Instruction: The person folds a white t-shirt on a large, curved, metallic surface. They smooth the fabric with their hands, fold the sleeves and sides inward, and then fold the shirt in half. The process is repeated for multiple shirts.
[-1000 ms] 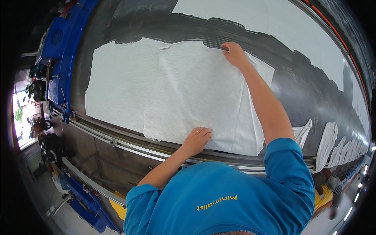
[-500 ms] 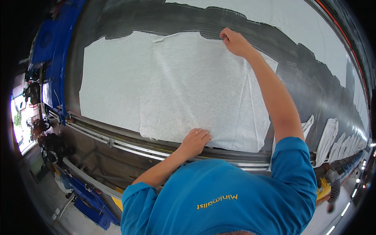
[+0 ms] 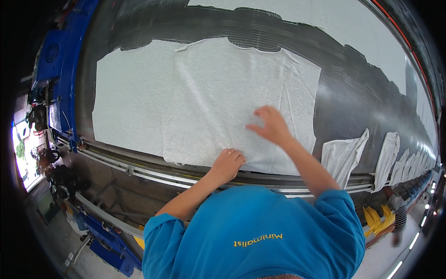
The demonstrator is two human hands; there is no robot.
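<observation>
A light grey shirt-shaped fabric piece (image 3: 211,102) lies on the dark printing table (image 3: 341,100), partly overlapping a second pale fabric piece (image 3: 130,93) to its left. Folds run down its right side, and its far edge has a neckline curve. At its near edge my left hand (image 3: 226,166), with a ring on one finger, has curled fingers gripping the hem; the thumb is hidden. My right hand (image 3: 272,126) is over the middle of the same piece, thumb and fingers apart and slightly blurred, with nothing in it.
Metal rails (image 3: 153,174) run along the table's near side. A blue machine frame (image 3: 67,69) stands at the left. More fabric pieces (image 3: 344,156) hang over the near edge at the right. Yellow cloth (image 3: 378,219) is by another person (image 3: 399,223) at lower right.
My right hand has left the far edge of the fabric piece and come back toward me, its fingers now spread. My left hand stays at the near hem. The view has shifted slightly.
</observation>
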